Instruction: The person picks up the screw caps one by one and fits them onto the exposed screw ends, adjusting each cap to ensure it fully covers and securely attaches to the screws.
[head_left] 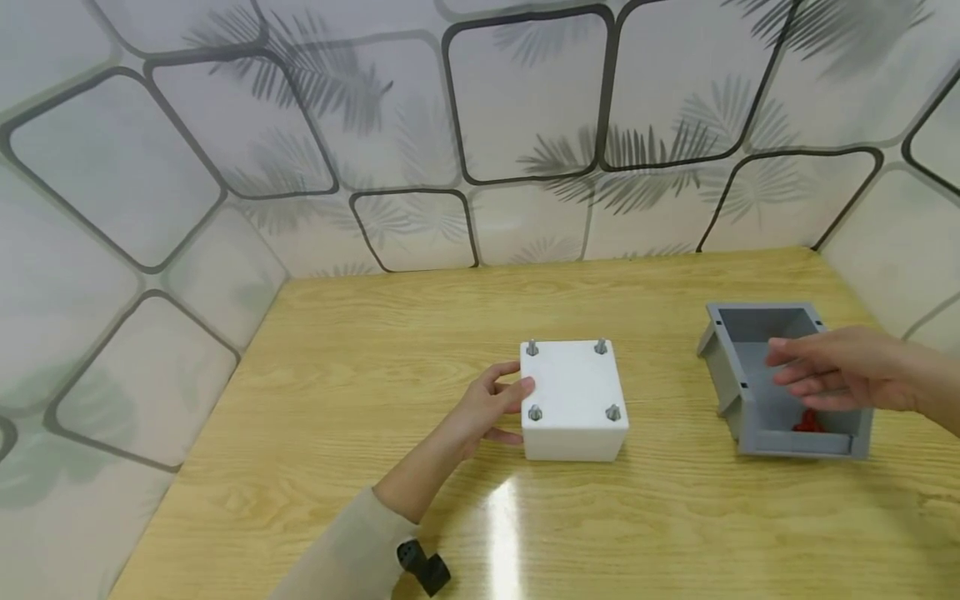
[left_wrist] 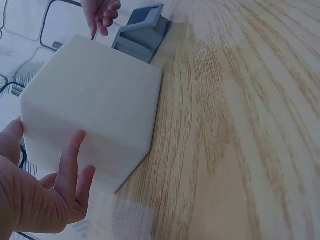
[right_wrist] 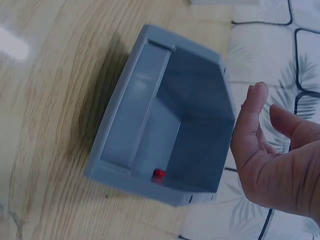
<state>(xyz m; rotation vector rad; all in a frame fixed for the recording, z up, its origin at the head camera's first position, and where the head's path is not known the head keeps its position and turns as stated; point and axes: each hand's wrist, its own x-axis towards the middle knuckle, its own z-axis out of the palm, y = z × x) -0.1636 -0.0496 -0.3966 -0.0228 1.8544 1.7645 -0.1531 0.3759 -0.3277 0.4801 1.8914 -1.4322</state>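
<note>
A white square block (head_left: 573, 387) sits on the wooden table, a metal bolt end with a nut (head_left: 532, 347) standing up near each top corner. My left hand (head_left: 487, 408) holds the block's left side, thumb at the top edge and the other fingers spread against the side wall. In the left wrist view two fingertips (left_wrist: 79, 135) touch the pale face of the block. Over the grey bin (head_left: 731, 392) hovers my right hand (head_left: 847, 367), fingers loosely bent and holding nothing. Inside that bin, near its low front lip, lies a small red piece (head_left: 808, 422), partly hidden by the lip.
The wooden table (head_left: 360, 367) is bounded at the back and sides by patterned cloth-like walls (head_left: 525, 108). The bin stands to the right of the block, by the right wall. A small black device (head_left: 423, 568) is at my left sleeve.
</note>
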